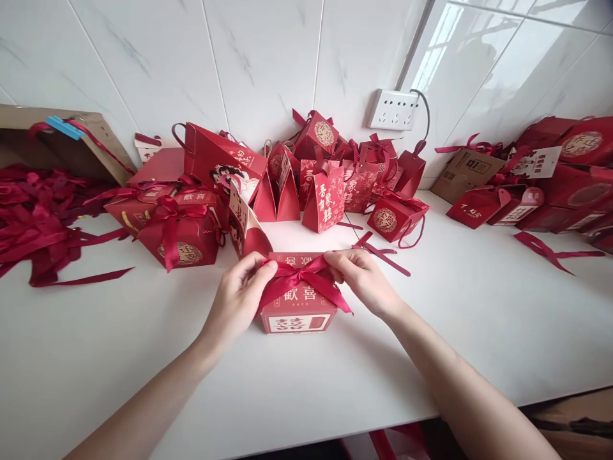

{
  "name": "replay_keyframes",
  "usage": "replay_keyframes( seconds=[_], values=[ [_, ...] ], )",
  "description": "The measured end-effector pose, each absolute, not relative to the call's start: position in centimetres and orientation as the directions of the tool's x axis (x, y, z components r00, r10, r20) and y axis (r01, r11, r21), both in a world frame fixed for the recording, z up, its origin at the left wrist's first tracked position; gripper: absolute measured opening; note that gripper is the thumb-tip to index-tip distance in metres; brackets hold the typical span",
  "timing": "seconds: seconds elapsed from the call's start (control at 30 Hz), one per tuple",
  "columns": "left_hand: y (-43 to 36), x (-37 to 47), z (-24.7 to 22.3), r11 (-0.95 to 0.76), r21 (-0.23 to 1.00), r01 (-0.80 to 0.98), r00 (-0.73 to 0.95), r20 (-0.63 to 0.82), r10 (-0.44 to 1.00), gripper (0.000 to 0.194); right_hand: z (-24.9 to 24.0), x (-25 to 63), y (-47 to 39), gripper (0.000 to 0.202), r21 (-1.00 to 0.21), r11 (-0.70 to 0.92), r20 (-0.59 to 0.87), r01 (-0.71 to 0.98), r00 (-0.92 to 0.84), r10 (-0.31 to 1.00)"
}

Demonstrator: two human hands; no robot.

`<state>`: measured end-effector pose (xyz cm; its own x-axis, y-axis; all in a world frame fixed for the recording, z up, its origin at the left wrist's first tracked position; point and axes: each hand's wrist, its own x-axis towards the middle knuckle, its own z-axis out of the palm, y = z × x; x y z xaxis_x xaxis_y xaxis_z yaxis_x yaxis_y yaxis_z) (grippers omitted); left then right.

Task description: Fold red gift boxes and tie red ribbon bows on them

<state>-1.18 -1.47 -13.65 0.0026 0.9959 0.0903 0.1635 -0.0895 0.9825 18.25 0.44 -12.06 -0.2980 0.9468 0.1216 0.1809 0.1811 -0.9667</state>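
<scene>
A red gift box (299,318) with a white label on its front stands on the white table between my hands. Across its top a dark red ribbon (301,275) is tied in a bow, its tails hanging over the front. My left hand (243,287) pinches the bow's left loop between thumb and fingers. On the other side, my right hand (357,275) is closed on the right loop. The fingertips partly hide both loops. Just behind my left hand, a red and white box (251,230) with a printed figure leans open.
Ribbons (38,217) lie heaped at the left by a cardboard box (112,144). Red gift boxes (186,230) crowd the back, with more boxes (569,185) stacked right. Loose ribbon pieces (383,252) lie behind my right hand. A power strip (393,110) is on the tiled wall.
</scene>
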Motion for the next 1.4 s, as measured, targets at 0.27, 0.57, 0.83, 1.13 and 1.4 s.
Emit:
replay_keyframes(
  seconds=[0.27,0.57,0.83,1.13,1.4],
  values=[
    [-1.3,-1.0,-13.8,-0.072,0.988,0.138,-0.025,0.076,0.997,0.038,-12.3,18.6,0.8,0.042,-0.971,0.064,-0.004,0.229,-0.285,0.958],
    [-1.3,-0.7,-13.5,-0.162,0.927,0.339,-0.039,0.186,0.982,0.035,-13.2,18.7,1.1,0.042,-0.998,-0.065,-0.062,-0.002,-0.283,0.957],
    [-0.1,-3.1,-12.5,-0.276,0.858,0.433,0.038,0.289,0.957,0.027,-11.9,21.1,2.0,0.056,-0.959,0.048,-0.094,0.28,-0.473,0.876],
    [1.3,-0.3,-9.9,-0.502,0.697,0.512,0.427,0.3,0.853,0.017,-9.5,22.3,0.6,0.045,-0.914,0.138,-0.174,0.381,-0.675,0.717],
    [1.2,0.0,-11.4,-0.37,0.778,0.509,0.298,0.244,0.923,0.022,-9.5,21.8,-0.6,0.045,-0.941,-0.077,-0.317,0.33,-0.778,0.542]
  ],
)
